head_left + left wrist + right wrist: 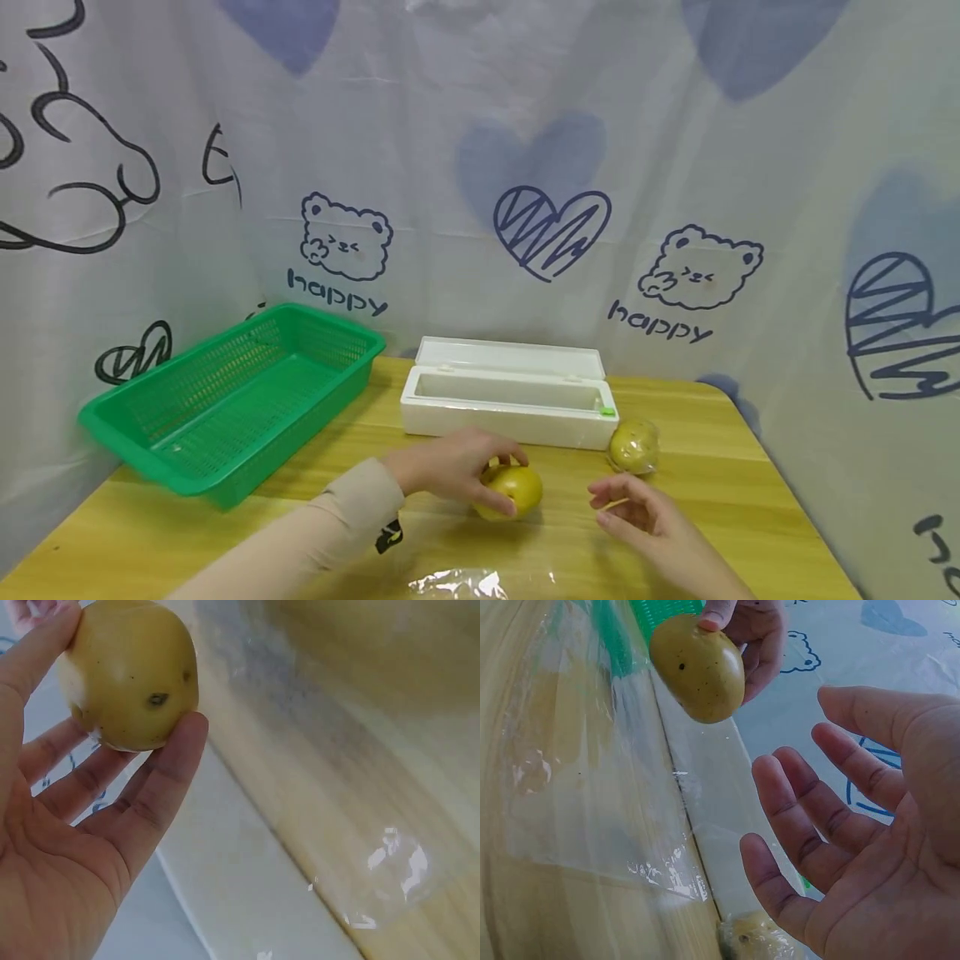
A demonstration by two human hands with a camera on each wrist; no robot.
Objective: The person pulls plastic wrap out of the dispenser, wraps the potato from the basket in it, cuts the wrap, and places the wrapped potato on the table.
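Observation:
My left hand (465, 468) holds a smooth, round yellow fruit (522, 490) with dark specks above the table. The left wrist view shows the thumb and fingertips around this fruit (139, 664), which has a dark pit on its side. To its right, my right hand (643, 521) is apart from it, its fingers loosely bent and nothing in them; the right wrist view shows the palm (900, 847). Clear plastic film (457, 582) lies on the table in front of the hands. A second yellow fruit (634, 447), wrapped in clear film, sits beside the white box's right end.
Behind the hands stands a long white box (510, 423) with its lid (510, 357) up and a green piece (607, 412) at its right corner. A green perforated basket (292, 433) occupies the table's left side. A printed curtain (450, 300) hangs behind the wooden table (720, 517).

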